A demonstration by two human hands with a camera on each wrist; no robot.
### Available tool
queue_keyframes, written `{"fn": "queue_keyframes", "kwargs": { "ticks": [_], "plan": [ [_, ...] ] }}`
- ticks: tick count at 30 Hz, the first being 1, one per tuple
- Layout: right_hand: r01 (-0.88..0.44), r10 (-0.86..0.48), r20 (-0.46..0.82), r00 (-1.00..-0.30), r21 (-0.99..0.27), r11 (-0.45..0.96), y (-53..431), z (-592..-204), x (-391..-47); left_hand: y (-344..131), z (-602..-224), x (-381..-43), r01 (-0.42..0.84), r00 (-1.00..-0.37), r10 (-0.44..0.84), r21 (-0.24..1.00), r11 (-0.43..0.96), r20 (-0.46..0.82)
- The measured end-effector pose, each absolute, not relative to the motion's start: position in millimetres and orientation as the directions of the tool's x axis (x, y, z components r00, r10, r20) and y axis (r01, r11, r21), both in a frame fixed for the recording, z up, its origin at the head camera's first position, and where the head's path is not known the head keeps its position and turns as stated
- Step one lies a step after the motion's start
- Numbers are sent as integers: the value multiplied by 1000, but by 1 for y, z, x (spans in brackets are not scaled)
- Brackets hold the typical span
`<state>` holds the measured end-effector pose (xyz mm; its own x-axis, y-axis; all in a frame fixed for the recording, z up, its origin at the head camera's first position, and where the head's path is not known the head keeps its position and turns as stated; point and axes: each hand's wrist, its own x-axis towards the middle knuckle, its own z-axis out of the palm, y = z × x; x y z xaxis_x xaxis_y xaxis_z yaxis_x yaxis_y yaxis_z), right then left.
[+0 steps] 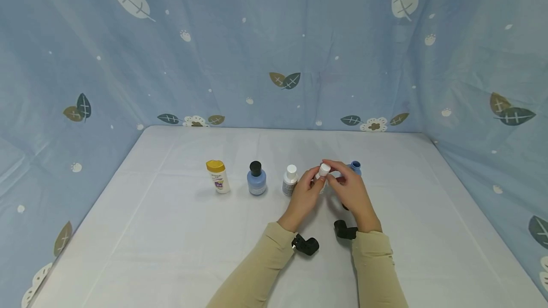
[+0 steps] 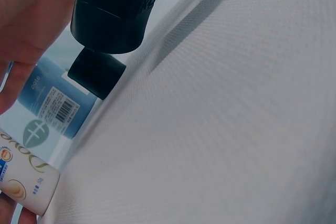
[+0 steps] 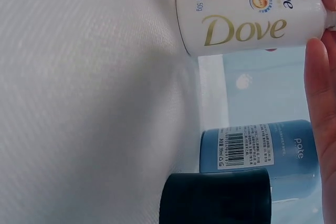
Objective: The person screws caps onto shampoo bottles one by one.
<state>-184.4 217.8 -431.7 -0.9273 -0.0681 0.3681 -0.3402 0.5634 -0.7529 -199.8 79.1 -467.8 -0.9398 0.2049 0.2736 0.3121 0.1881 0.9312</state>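
Both hands meet at a small white Dove bottle. My left hand grips its body, and left fingers show behind it in the right wrist view. At the top, the white cap sits between the thumb and fingers of my right hand, which pinch it. The bottle's base is close over the cloth in the left wrist view. Just behind the right hand stands a blue bottle with its neck uncovered. A black cap sits on the cloth in front of that bottle, mostly hidden by the right wrist in the head view.
Left of the hands, a row holds a white-capped bottle, a blue bottle with black cap and a white bottle with yellow cap. All stand upright on the white tablecloth. A leaf-patterned blue curtain rises behind.
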Motion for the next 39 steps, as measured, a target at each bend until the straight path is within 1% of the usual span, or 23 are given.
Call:
{"fn": "queue_keyframes", "kwargs": {
  "ticks": [13,20,32,39],
  "plan": [
    [-324,-37,365,-930,-770,550,218,-434,-185,79,-469,-200,304,-940,214,935,180,264],
    [-327,-32,371,-928,-772,545,216,-433,-186,79,-468,-201,304,-943,202,931,203,264],
    [-246,39,318,-947,-800,546,209,-430,-187,79,-468,-200,285,-949,201,934,215,243],
    [-246,49,329,-943,-789,563,206,-431,-187,79,-469,-201,294,-947,202,927,235,249]
  ]
}}
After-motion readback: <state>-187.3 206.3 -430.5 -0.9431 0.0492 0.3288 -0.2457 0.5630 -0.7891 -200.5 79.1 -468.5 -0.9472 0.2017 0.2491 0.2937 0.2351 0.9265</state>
